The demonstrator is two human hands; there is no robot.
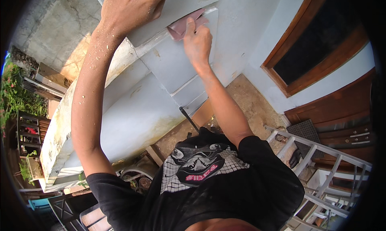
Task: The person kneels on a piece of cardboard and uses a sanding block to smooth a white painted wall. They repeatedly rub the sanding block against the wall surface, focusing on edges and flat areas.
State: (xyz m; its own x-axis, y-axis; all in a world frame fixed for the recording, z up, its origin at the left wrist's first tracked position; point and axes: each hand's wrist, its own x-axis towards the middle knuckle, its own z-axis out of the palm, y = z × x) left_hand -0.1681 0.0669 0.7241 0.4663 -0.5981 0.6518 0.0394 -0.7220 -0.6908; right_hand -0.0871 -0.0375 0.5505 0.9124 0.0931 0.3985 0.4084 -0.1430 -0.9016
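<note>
My right hand (200, 44) pinches a folded reddish-brown sheet of sandpaper (179, 29), thumb on top. The sandpaper lies along the edge of a pale grey-blue wall ledge (150, 41), under an overhanging painted panel (177, 13). Up at the top edge of the head view is my left hand (130, 9), its back toward me, close to the same panel. Its fingers are mostly hidden or cut off by the frame, so its grip does not show. Pale specks of dust cling to my left forearm.
Below the ledge, a low painted wall (136, 106) with stains and a crack runs down left. An aluminium ladder (321, 150) stands at the right, near a brown wooden door (341, 110) and a wood-framed window (313, 42). Plants (20, 90) grow at the far left.
</note>
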